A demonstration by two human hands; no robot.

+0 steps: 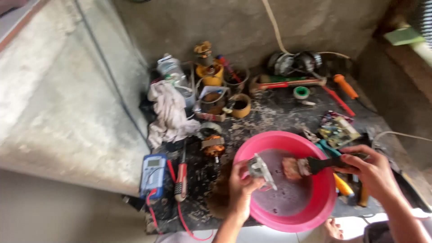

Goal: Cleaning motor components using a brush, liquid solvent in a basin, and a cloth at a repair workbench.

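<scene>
Mid-clean, I judge: left hand (240, 186) grips a metal part (261, 170) over the basin (324, 198), right hand (366, 168) clasps a wet brush (310, 165) beside it.

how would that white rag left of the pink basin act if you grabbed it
The white rag lies crumpled in loose folds, so it would probably go floppy and drape from the hands. It looks like thin cloth, likely light. Tools and jars crowd against it, so a drag might snag or tug them.
</scene>
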